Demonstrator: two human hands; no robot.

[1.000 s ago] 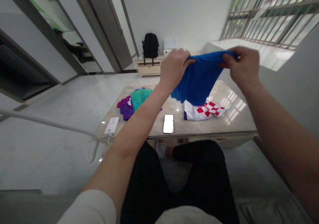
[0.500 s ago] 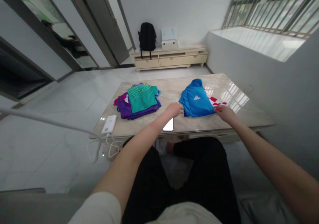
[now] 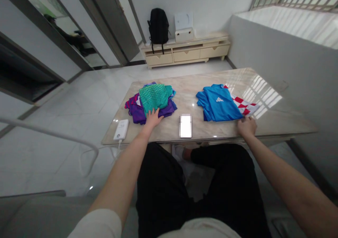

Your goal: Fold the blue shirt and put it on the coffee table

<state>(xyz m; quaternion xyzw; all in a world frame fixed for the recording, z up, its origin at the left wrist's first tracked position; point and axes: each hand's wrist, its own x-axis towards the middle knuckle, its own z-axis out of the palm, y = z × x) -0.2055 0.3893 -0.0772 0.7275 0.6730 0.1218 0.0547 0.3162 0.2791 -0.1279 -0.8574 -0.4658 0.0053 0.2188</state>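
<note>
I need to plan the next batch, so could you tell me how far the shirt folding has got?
Done, it seems: a folded blue shirt lies on a red-and-white checked one. In hand: the left hand touches the teal garment atop the purple pile; the right hand rests empty on the table. Left: apparently that whole pile.
</note>
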